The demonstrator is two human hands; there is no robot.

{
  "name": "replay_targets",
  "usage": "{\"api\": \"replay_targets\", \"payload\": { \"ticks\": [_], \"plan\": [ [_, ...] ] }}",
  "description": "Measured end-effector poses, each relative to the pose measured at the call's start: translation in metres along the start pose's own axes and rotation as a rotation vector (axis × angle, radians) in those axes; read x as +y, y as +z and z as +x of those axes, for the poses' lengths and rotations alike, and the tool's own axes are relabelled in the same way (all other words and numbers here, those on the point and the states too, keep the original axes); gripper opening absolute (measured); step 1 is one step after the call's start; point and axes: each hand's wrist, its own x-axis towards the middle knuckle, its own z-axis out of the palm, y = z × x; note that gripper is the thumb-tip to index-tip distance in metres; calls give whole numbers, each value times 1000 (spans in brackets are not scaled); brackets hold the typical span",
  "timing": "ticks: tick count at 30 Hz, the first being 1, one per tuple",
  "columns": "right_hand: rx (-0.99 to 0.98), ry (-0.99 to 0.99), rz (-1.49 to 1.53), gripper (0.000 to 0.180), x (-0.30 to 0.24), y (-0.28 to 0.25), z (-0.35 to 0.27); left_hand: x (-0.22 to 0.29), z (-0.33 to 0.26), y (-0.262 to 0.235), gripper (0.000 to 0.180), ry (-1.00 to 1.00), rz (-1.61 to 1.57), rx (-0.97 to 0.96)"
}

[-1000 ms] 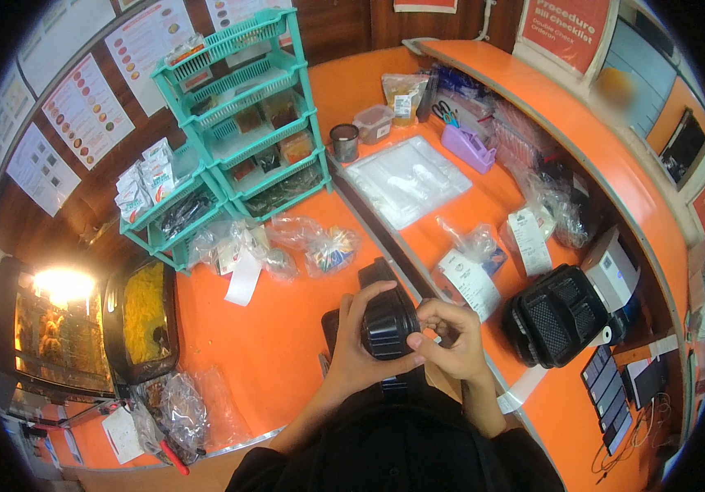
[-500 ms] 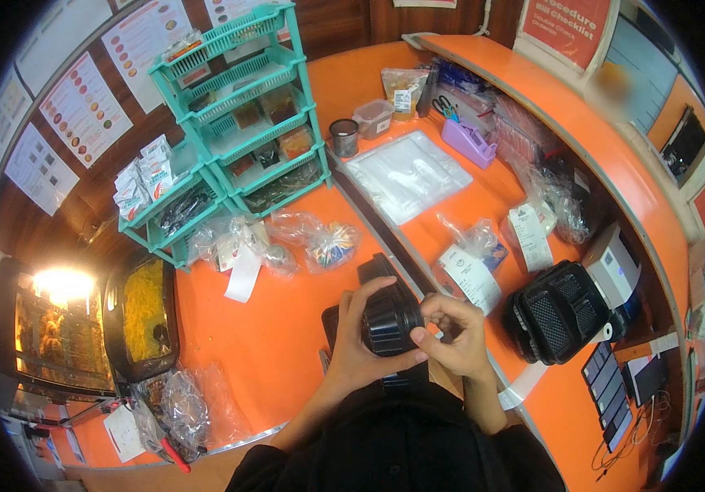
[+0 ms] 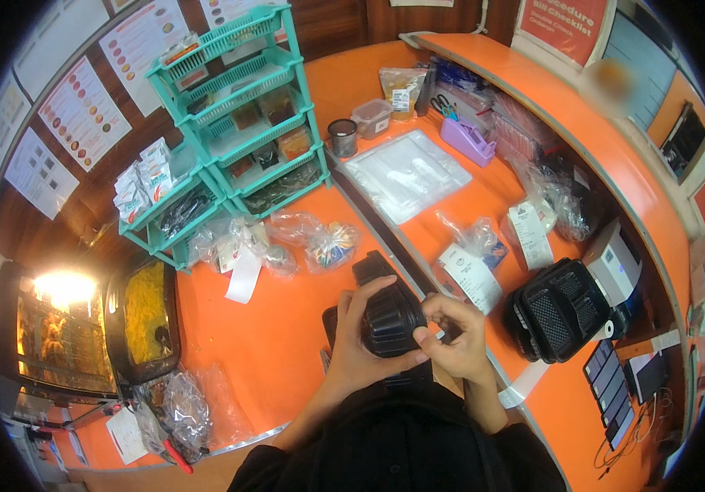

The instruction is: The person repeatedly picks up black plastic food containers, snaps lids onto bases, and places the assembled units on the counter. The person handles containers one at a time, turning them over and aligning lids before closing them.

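A stack of black plastic food containers [image 3: 392, 324] is tilted between my hands, above the near middle of the orange counter. My left hand [image 3: 354, 348] wraps round its left side, fingers over the far edge and thumb along the near edge. At the right rim, my right hand [image 3: 460, 334] pinches with thumb and forefinger; the layers there are too close together to tell apart. More black plastic [image 3: 374, 269] shows just beyond and beneath the stack, partly hidden by it and by my left hand.
Another stack of black trays [image 3: 561, 312] stands on the right counter, near bagged orders with paper slips [image 3: 469, 275]. Far left are a dish of yellow rice [image 3: 146, 312] and a lit warmer [image 3: 61, 328]. A green basket rack [image 3: 241, 123] and a purple tape dispenser [image 3: 469, 143] stand farther back.
Both hands keep their grip, and the container stack has barely shifted. The view itself has moved very slightly.
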Motion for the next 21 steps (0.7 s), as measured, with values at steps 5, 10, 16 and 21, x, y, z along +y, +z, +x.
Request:
{"api": "replay_targets", "payload": {
  "ticks": [5,10,16,21],
  "plan": [
    [-34,41,-62,11,-2,-5,-3,2,0,-2,87,11,19,-9],
    [84,-130,-120,13,4,-1,1,2,0,-3,87,30,17,18],
    [94,-141,-141,13,3,1,1,1,-1,-2,84,14,-17,58],
    [77,-187,-186,14,1,4,4,-5,-4,3,83,0,0,136]
  ]
}}
